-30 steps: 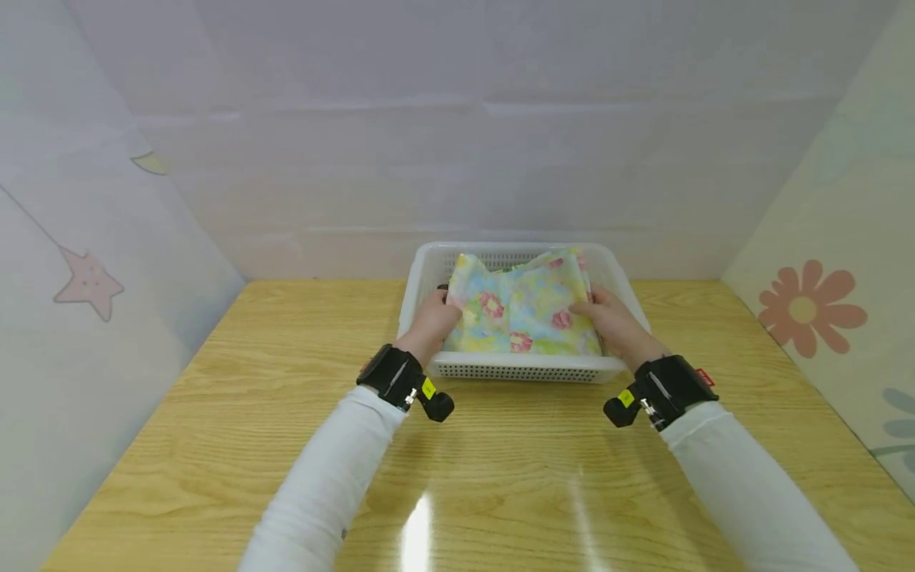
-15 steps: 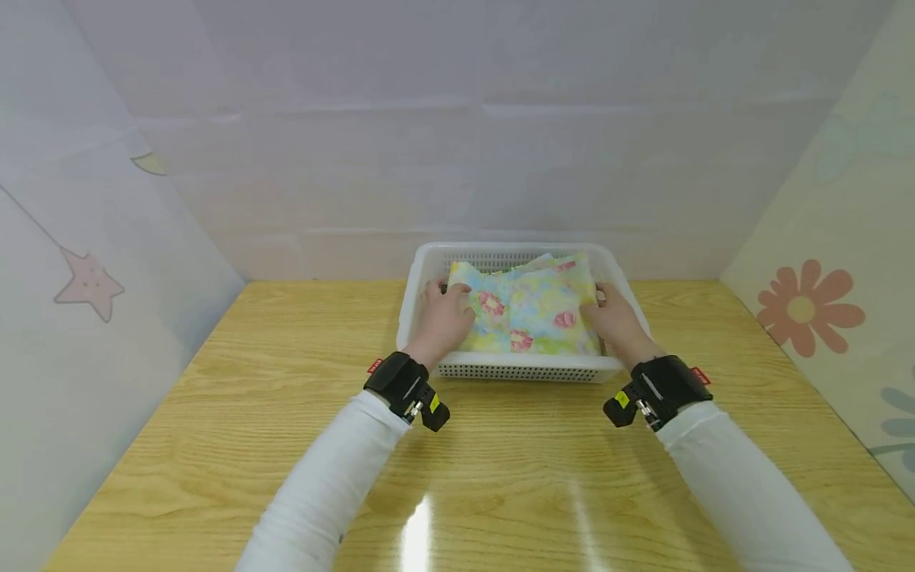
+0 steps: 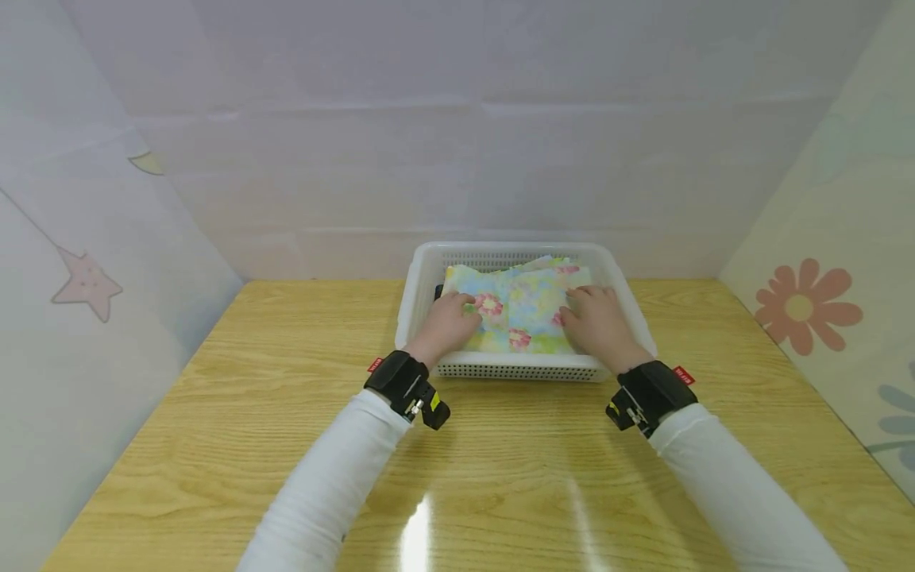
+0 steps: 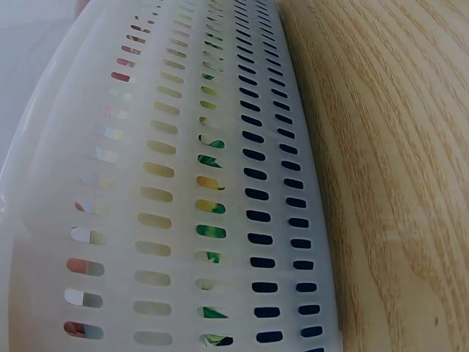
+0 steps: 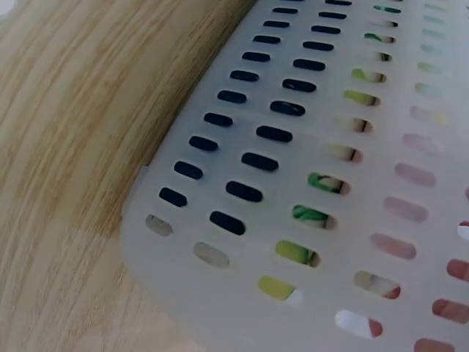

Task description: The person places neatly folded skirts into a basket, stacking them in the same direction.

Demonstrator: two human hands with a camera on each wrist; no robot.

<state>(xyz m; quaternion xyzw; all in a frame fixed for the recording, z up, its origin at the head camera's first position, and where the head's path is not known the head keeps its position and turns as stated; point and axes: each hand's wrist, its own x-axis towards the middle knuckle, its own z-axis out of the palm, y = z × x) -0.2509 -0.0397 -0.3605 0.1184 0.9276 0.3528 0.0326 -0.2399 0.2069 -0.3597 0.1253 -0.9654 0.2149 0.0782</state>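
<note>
A folded floral cloth (image 3: 525, 306) in yellow, blue and pink lies on top inside a white perforated plastic basket (image 3: 518, 364). My left hand (image 3: 445, 324) rests on the cloth's left side, its fingers pointing into the basket. On the right side, my right hand (image 3: 599, 322) lies over the cloth with its fingers spread and bent a little. In the left wrist view the basket wall (image 4: 176, 220) hides that hand. The basket wall (image 5: 286, 176) likewise fills much of the right wrist view, and the right hand is out of sight there.
The basket stands at the back of a wood-grain table (image 3: 500, 461), near a pale wall (image 3: 465, 159). Through the basket's slots, dark, green-patterned and pale layers show. A small dark thing (image 3: 439, 291) sits at the basket's left inside edge.
Both hands have let go of the cloth's side edges and moved onto its top, the left one first. The cloth has settled lower and flatter in the basket.
</note>
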